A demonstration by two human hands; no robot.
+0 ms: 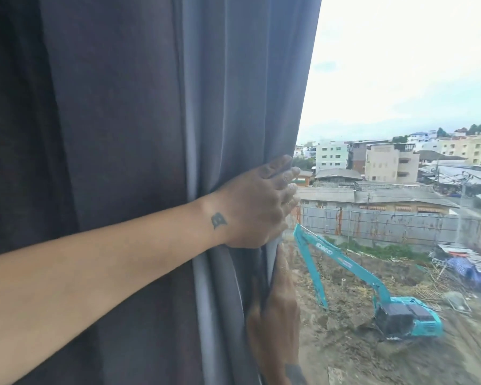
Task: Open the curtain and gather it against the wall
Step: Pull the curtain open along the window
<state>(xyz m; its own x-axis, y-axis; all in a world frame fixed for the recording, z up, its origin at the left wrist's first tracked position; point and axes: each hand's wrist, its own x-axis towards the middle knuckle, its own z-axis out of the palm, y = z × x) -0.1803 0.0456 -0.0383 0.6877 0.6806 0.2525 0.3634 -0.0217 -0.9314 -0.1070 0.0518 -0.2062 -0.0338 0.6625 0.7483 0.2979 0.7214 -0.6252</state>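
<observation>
A dark grey curtain [139, 112] hangs in heavy folds over the left two thirds of the view. Its free edge runs down the middle, beside bare window glass [400, 79]. My left hand [257, 202] reaches in from the left and is shut on that edge at mid-height, with the fingertips wrapped round to the window side. Below it, my right hand [279, 307] comes up from the bottom and grips the same edge. Part of its fingers is hidden by the fabric.
Through the glass on the right I see a construction site with a teal excavator [395, 312], low roofs and buildings under a bright sky. No wall or window frame shows in view.
</observation>
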